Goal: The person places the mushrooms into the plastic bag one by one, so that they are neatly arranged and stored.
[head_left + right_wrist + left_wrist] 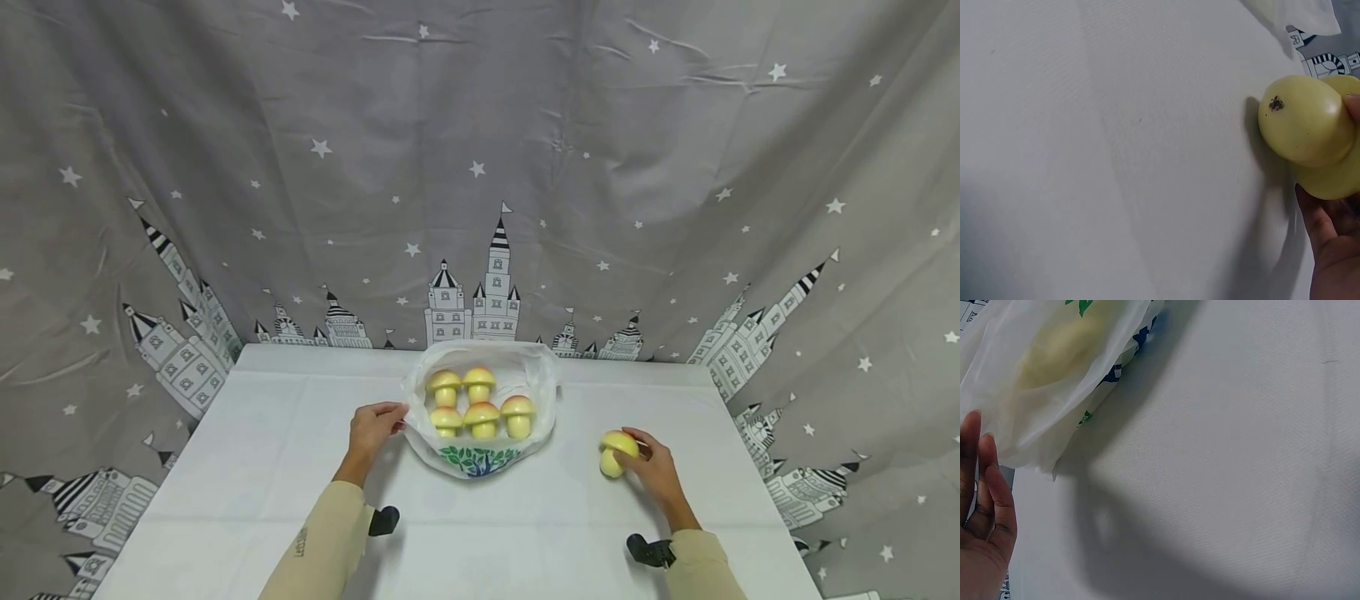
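Note:
A white plastic bag (536, 433) with a green and blue tree print lies with its mouth spread wide, several yellow toy mushrooms (481, 414) inside. My left hand (372, 431) pinches the bag's left rim; in the left wrist view, the fingers (1002, 503) are at the bag's edge and the thumb is hidden. Right of the bag, my right hand (654, 468) grips another yellow toy mushroom (612, 463) between thumb and fingers. The right wrist view shows this mushroom's rounded stem end (1300, 122) with a dark mark on it.
A white cloth (480, 542) covers the table. Behind the table and along both sides hangs a grey curtain (480, 125) printed with castles and stars. Black camera mounts sit on the left wrist (384, 521) and right wrist (649, 550).

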### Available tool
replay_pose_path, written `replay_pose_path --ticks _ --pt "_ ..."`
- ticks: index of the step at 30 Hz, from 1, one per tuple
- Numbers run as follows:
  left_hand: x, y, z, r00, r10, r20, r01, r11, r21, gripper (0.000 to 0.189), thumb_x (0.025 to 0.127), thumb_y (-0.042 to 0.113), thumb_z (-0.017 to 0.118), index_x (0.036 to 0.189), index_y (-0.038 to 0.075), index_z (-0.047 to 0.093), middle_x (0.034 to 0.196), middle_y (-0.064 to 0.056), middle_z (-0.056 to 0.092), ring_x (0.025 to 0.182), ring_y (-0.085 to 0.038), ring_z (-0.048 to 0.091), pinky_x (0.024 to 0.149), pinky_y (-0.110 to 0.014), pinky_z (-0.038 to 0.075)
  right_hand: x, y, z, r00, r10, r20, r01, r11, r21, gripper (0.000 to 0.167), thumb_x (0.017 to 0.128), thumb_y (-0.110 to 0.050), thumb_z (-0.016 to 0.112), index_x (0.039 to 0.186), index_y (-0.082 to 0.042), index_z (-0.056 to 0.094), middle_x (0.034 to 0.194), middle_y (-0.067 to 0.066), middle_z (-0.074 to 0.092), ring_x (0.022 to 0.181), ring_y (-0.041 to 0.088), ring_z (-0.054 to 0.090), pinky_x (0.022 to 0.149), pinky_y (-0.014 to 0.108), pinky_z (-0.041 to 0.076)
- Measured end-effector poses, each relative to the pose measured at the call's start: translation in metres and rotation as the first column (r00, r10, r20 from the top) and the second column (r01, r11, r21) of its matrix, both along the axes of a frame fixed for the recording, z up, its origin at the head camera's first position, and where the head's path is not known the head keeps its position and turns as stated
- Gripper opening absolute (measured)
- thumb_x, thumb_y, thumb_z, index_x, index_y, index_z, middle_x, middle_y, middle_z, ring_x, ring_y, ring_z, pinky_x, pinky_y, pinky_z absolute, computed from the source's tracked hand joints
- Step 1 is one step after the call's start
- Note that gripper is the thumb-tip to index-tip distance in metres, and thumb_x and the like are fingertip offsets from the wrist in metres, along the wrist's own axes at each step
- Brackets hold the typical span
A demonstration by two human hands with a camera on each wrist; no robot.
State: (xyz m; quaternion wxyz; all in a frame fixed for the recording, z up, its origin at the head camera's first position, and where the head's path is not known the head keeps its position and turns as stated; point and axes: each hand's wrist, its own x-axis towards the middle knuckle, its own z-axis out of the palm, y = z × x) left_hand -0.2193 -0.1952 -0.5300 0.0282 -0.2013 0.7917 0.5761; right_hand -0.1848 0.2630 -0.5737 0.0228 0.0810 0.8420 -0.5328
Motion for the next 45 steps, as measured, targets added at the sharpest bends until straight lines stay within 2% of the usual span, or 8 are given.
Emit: replay_pose_path --ticks 5,12,20,26,32,38,41,45 --pt "0.000 0.000 0.000 1.000 -0.001 -0.001 0.001 1.000 -0.002 0.030 0.093 0.017 0.064 0.111 -0.006 0.068 0.092 -0.014 0.070 0.069 -0.009 0.061 0.080 -0.037 0.054 -0.006 -0.008 -0.001 1.000 0.015 -0.001 -0.015 1.000 -0.005 0.052 0.086 -0.009 0.072 0.133 0.002 0.052 0.134 0.021 0.054 0.120 0.033 0.053 0.089 0.020 0.045" --pt "0.000 -0.002 -0.002 1.000 0.003 -0.011 -0.003 1.000 -0.005 0.029 0.093 0.017 0.064 0.111 -0.006 0.068 0.091 -0.013 0.070 0.068 -0.009 0.061 0.078 -0.034 0.055 -0.020 -0.019 0.000 0.999 0.040 -0.007 -0.040 0.999 0.003 0.051 0.085 -0.010 0.071 0.132 0.001 0.054 0.134 0.020 0.054 0.121 0.033 0.052 0.101 0.042 0.042" --pt "0.000 -0.003 0.000 1.000 0.000 -0.009 0.000 1.000 -0.008 0.029 0.093 0.017 0.064 0.111 -0.006 0.068 0.091 -0.013 0.070 0.069 -0.009 0.061 0.079 -0.035 0.055 -0.034 -0.031 0.007 0.993 0.108 -0.044 -0.107 0.994 0.021 0.050 0.087 -0.012 0.072 0.132 0.000 0.054 0.134 0.018 0.054 0.122 0.033 0.051 0.102 0.046 0.041" --pt "-0.001 -0.004 0.000 1.000 0.003 -0.005 -0.003 1.000 -0.008 0.029 0.093 0.017 0.064 0.110 -0.006 0.068 0.089 -0.011 0.070 0.069 -0.010 0.062 0.077 -0.034 0.055 -0.042 -0.038 0.017 0.985 0.157 -0.071 -0.153 0.987 0.051 0.050 0.088 -0.014 0.070 0.132 0.001 0.053 0.132 0.018 0.055 0.120 0.034 0.051 0.099 0.046 0.044" --pt "-0.003 -0.004 0.000 1.000 0.005 0.000 -0.005 1.000 0.001 0.028 0.093 0.017 0.065 0.109 -0.006 0.069 0.090 -0.011 0.070 0.070 -0.010 0.062 0.075 -0.031 0.055 -0.052 -0.043 0.026 0.984 0.162 -0.077 -0.161 0.987 0.017 0.049 0.086 -0.009 0.071 0.130 0.001 0.053 0.131 0.019 0.054 0.121 0.033 0.051 0.100 0.046 0.043" --pt "-0.002 -0.004 0.000 1.000 -0.008 -0.011 0.008 1.000 0.011 0.028 0.092 0.016 0.065 0.109 -0.006 0.068 0.088 -0.011 0.070 0.069 -0.010 0.062 0.075 -0.032 0.055 -0.059 -0.049 0.037 0.982 0.175 -0.077 -0.176 0.984 0.000 0.050 0.086 -0.012 0.072 0.131 0.001 0.053 0.134 0.019 0.052 0.123 0.035 0.049 0.102 0.044 0.042" --pt "-0.002 -0.004 0.001 1.000 -0.010 -0.020 0.011 1.000 0.014 0.028 0.092 0.015 0.065 0.108 -0.007 0.069 0.085 -0.008 0.070 0.067 -0.009 0.061 0.075 -0.032 0.055 -0.059 -0.053 0.047 0.977 0.195 -0.088 -0.197 0.980 -0.012 0.051 0.087 -0.011 0.071 0.132 0.002 0.052 0.135 0.020 0.051 0.124 0.036 0.049 0.102 0.044 0.042" --pt "0.000 -0.004 0.001 1.000 -0.007 -0.020 0.007 1.000 0.012 0.027 0.091 0.015 0.065 0.107 -0.007 0.069 0.082 -0.007 0.070 0.067 -0.009 0.061 0.078 -0.036 0.055 -0.054 -0.063 0.070 0.963 0.237 -0.127 -0.243 0.969 -0.034 0.050 0.087 -0.006 0.070 0.131 0.007 0.051 0.135 0.024 0.050 0.123 0.040 0.048 0.101 0.046 0.043"
